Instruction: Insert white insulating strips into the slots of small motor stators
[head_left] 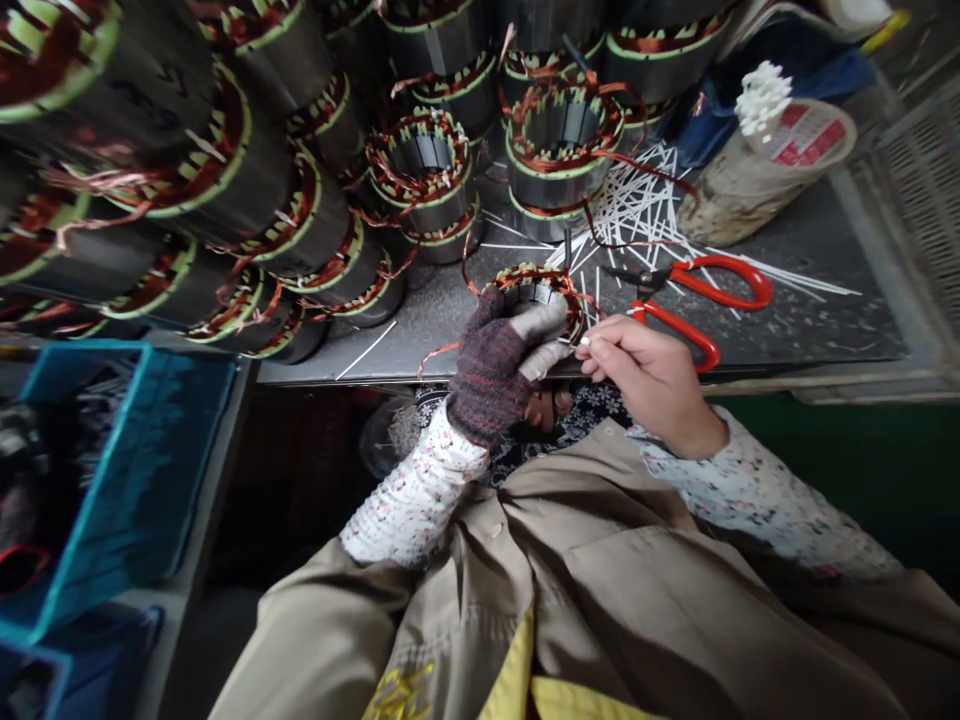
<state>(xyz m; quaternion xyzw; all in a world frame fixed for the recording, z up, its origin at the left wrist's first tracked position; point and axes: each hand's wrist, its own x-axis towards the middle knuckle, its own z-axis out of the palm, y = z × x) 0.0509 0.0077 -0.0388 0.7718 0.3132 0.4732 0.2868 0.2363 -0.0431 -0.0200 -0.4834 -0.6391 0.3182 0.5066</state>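
My left hand (pixel 491 362), in a dark knitted glove with pale wrapping on two fingers, grips a small stator (pixel 525 272) with copper windings at the table's front edge. Its fingers reach over the stator's top and partly hide it. My bare right hand (pixel 651 378) is closed in a pinch at the stator's right side. Between thumb and forefinger shows the end of a thin white strip (pixel 585 341); the rest of it is hard to make out. Just right of the stator lie scissors with red handles (pixel 731 283), their blades pointing toward it.
Wound stators (pixel 420 170) stand and lie stacked at the left and back. Loose white strips (pixel 637 200) are scattered behind the scissors. A cylindrical container (pixel 739 195) holding white pieces stands at the right. Left of the table is a blue crate (pixel 142 480).
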